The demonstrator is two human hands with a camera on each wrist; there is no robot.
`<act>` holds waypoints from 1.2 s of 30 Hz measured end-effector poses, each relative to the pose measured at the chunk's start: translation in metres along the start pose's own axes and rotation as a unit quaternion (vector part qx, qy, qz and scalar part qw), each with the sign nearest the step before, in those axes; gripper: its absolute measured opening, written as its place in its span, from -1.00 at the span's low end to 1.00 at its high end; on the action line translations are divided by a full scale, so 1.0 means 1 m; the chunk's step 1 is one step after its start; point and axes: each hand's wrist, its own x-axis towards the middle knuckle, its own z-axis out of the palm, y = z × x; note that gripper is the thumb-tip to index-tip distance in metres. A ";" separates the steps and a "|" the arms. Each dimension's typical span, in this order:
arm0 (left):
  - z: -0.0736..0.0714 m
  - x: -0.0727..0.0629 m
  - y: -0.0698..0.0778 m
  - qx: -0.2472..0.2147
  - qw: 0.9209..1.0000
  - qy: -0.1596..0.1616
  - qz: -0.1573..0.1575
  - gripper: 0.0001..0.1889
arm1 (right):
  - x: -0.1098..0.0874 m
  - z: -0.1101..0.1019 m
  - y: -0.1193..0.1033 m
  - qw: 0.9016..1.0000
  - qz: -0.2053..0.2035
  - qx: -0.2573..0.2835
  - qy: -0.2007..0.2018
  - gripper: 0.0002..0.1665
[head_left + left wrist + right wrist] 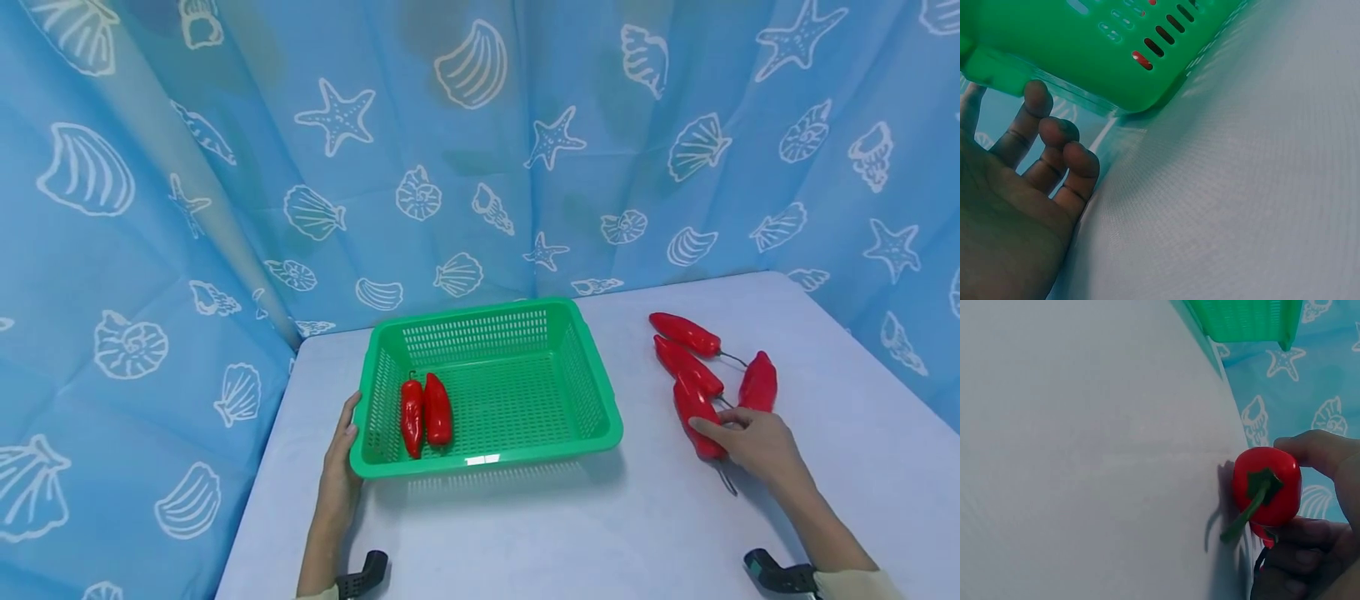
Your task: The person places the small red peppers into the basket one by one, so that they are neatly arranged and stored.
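My right hand [761,446] pinches a red pepper [696,417] between thumb and fingers, at the right of the table. In the right wrist view, the pepper's [1272,475] green stem end faces the camera. Just beyond lie two more red peppers [684,333], and another pepper [759,383] is close to the hand's far side. At the left, my left hand [341,458] rests against the side of a green plastic basket [487,462]. Its loosely bent fingers [1038,100] reach the underside of the basket's rim. Two red peppers [438,410] lie inside the basket's left part.
A white cloth covers the table [525,533]. Blue curtains [480,167] with white shells and starfish stand behind it and along both sides. A dark wrist device [363,573] is strapped to each forearm.
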 end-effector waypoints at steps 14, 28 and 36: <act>0.002 0.001 -0.001 -0.003 1.000 -0.002 0.015 -0.41 | -0.010 -0.007 -0.016 0.999 0.005 0.030 -0.010 0.13; 0.000 0.001 0.002 -0.006 1.000 -0.003 0.001 -0.38 | -0.015 -0.012 -0.042 0.999 -0.037 0.040 -0.004 0.10; 0.003 0.001 0.004 0.000 1.000 0.002 -0.014 -0.36 | -0.026 -0.018 -0.064 0.997 -0.068 0.045 0.006 0.04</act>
